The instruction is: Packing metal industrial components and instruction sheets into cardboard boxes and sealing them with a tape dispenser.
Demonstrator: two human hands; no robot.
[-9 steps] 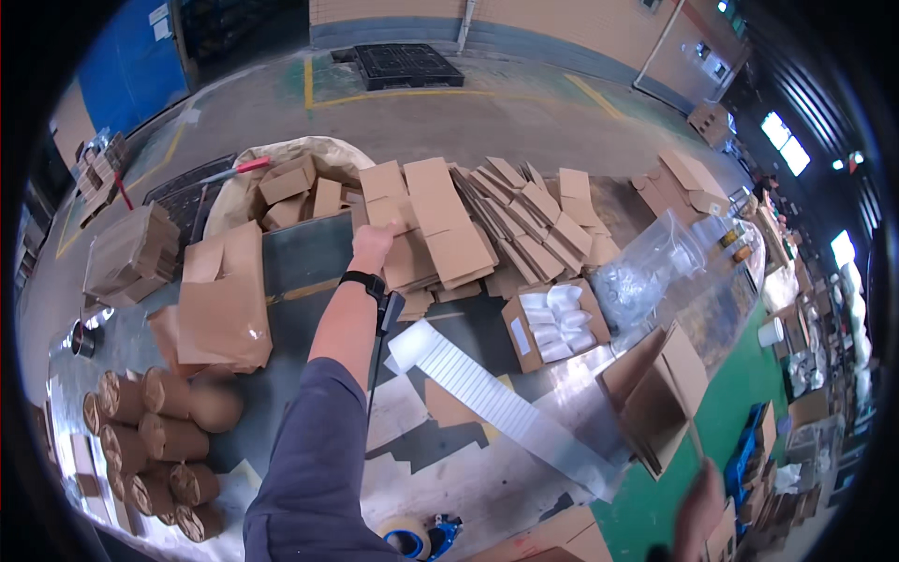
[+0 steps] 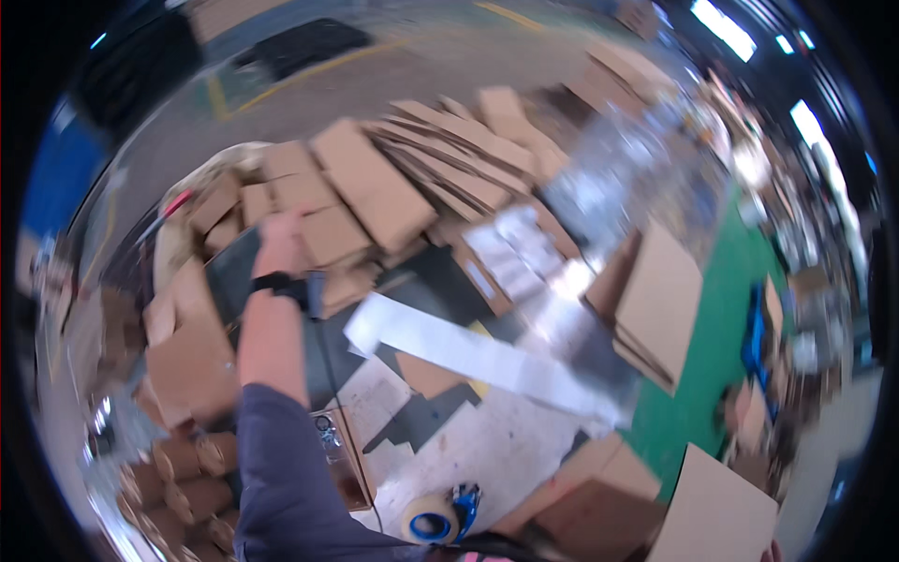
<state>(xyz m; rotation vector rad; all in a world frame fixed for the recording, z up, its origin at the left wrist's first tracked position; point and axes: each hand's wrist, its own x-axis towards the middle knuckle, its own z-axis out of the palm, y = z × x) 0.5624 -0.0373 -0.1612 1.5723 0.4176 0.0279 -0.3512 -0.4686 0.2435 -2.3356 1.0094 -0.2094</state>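
Observation:
My left hand [image 2: 284,239], with a dark band on its wrist, reaches to the near-left edge of a stack of folded-flat brown cartons [image 2: 330,229]. Its fingers are blurred, but they look closed on the edge of a flat carton there. At the lower right, only the fingertips of my right hand [image 2: 772,553] show, against the edge of a flat cardboard piece [image 2: 716,506] that they seem to grip. The rest of that hand is out of view. More flat cartons [image 2: 449,155] lie fanned out beyond the stack.
White wrapped pieces fill an open carton [image 2: 485,286] beside a clear plastic bag [image 2: 609,169]. A pale paper strip [image 2: 468,356] crosses the table. Near me are a tape dispenser [image 2: 440,515] and brown paper-wrapped cylinders [image 2: 192,478]. Standing cardboard [image 2: 660,295] is at the table's right edge.
My view has swung, shifting the table's contents leftward. My left hand remains at the carton stack. The right hand has moved down to the lower right, where a flat cardboard piece now shows beside it.

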